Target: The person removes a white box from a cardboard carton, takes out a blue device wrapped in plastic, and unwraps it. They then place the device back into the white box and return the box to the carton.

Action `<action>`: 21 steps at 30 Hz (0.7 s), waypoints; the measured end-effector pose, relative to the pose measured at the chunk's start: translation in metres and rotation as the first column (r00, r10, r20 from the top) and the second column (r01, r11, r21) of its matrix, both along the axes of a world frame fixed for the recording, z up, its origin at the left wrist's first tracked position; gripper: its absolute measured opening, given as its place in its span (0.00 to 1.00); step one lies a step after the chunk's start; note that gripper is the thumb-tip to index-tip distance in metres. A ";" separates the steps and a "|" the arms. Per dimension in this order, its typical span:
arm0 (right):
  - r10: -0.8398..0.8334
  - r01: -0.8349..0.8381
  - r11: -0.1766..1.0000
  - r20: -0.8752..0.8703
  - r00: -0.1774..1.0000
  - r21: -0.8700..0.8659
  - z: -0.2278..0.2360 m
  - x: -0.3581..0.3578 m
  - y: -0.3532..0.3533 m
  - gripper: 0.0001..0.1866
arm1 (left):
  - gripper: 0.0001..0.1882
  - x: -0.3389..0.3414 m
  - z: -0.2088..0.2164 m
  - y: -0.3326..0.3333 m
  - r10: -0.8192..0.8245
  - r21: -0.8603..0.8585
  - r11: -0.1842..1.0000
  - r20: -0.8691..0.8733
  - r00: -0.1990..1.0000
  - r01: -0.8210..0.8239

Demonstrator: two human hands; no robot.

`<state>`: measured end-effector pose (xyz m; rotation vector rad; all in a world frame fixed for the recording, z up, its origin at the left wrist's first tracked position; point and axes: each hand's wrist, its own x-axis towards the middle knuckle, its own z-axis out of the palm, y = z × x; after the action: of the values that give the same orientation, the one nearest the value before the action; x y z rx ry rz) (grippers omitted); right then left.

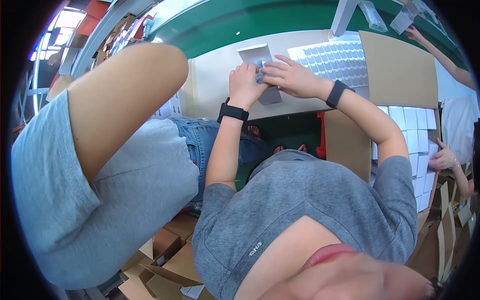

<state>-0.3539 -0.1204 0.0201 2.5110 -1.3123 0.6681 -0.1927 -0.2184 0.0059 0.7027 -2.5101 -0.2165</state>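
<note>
Your left hand and right hand are together at a small white box, about midway along the surface, between its far and near edges. One pale panel stands out toward the far edge; the lower part reaches close to the near edge. Your left hand is closed on the box's left side, fingers bent. Your right hand comes in from the right, index finger lifted, other fingertips at the opening; whether it grips anything, cannot tell. A clear, bluish item shows between your hands, mostly covered; details unclear.

Toward the right end of the surface, near its far edge, lies a white tray with rows of grey pieces. A green strip runs beyond the far edge. At the right end stands a cardboard carton, flap raised, stacked with white boxes. A co-worker's hand is at its outer side. To your left, another person in a light shirt stands close, bare arm bent.
</note>
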 end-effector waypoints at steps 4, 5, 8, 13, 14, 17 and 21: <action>-0.007 0.009 0.999 -0.042 0.999 0.047 -0.012 -0.010 0.004 0.12 | 0.15 0.006 0.003 -0.006 -0.017 0.090 0.996 0.176 0.984 0.001; -0.012 0.017 0.997 -0.066 0.998 0.077 -0.019 -0.009 0.006 0.10 | 0.15 0.007 0.000 -0.011 -0.055 0.125 0.991 0.153 0.987 0.036; -0.034 0.033 0.989 0.006 0.999 0.142 -0.026 -0.003 0.010 0.09 | 0.15 0.006 -0.010 -0.017 -0.134 0.225 0.968 0.100 0.986 0.109; -0.250 0.233 0.821 -0.038 0.968 0.522 -0.002 0.001 0.010 0.08 | 0.14 0.003 -0.020 -0.009 -0.137 0.227 0.967 0.063 0.989 0.120; -0.255 0.232 0.813 -0.032 0.966 0.534 -0.003 0.003 0.008 0.08 | 0.14 0.003 -0.021 -0.004 -0.160 0.184 0.971 0.024 0.987 0.153; -0.253 0.180 0.924 0.187 0.949 0.337 -0.005 0.004 0.002 0.06 | 0.15 0.003 -0.012 0.011 -0.173 0.163 0.972 0.004 0.985 0.170; -0.147 0.120 0.980 0.171 0.974 0.159 -0.007 0.009 0.012 0.05 | 0.14 0.007 -0.007 0.032 -0.104 0.220 0.970 -0.017 0.994 0.105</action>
<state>-0.3448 -0.1083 0.0134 2.4943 -1.6357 0.8141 -0.1855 -0.1864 -0.0014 0.6535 -2.5451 -0.5416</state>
